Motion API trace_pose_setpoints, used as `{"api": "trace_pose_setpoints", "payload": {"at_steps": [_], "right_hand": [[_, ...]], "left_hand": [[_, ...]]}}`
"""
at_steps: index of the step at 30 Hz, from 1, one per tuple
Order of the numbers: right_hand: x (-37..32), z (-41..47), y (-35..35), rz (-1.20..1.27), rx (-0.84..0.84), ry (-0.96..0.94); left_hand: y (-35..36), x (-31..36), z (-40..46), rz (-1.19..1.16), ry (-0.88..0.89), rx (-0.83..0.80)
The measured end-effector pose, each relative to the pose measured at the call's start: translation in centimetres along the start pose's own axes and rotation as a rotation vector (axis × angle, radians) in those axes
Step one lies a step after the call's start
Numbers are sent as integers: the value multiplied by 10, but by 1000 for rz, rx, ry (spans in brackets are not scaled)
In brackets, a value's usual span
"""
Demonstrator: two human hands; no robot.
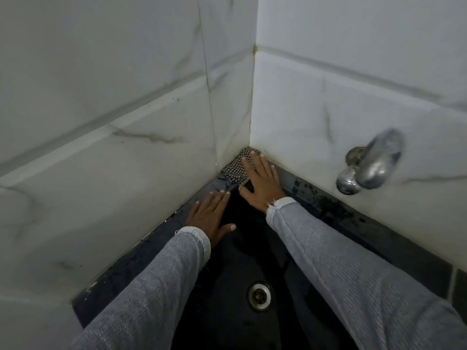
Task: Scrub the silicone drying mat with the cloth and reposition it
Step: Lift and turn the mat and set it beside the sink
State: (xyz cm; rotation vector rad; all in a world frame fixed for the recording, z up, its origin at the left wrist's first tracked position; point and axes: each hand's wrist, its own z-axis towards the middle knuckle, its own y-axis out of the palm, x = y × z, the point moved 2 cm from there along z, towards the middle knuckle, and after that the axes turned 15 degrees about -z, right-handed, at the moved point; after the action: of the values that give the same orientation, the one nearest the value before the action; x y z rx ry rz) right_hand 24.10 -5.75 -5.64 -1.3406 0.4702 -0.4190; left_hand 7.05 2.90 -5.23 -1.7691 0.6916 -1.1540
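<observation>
The scrubbing step looks to be in hand: the right hand [262, 183] lies flat with fingers spread on the checked cloth [236, 170], pressing it into the far corner where the two marble-look tiled walls [126, 117] meet the dark ledge [353, 218]. Its grip is released rather than clenched, palm down on the cloth, not grasping it. The left hand [211, 218] is likewise spread open, resting flat on the dark surface just beside the left wall, holding nothing. The silicone drying mat cannot be told apart from the black basin [252, 248] and ledge in this dim view; it may be the dark sheet beneath the hands. A drain [259, 296] sits nearer the person, a metal tap [374, 162] on the right wall. Next, the cloth probably needs firm strokes outward from the corner, the left hand steadying.
</observation>
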Motion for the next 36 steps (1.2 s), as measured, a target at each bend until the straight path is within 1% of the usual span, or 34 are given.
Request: {"api": "trace_pose_setpoints", "payload": {"at_steps": [4,7,14,19,28,32,36], "right_hand": [[0,-62,-34,-17,-40,42],[6,-110,-60,-43,-76,102],[42,-233,-114,-37,-50,274],[85,-341,-139,-58,-39,375],[164,-532,-169,-96,-40,566],[190,-604,-180,-90,-38,653],[212,-677,-186,-79,-53,740]], "left_hand": [[1,36,-36,-51,17,13],[7,70,-65,-93,39,-16],[40,169,-116,-100,158,-32],[83,250,-148,-122,256,-61],[169,395,-220,-125,373,-135],[206,447,-251,-111,426,-178],[244,484,-278,-92,438,-239]]}}
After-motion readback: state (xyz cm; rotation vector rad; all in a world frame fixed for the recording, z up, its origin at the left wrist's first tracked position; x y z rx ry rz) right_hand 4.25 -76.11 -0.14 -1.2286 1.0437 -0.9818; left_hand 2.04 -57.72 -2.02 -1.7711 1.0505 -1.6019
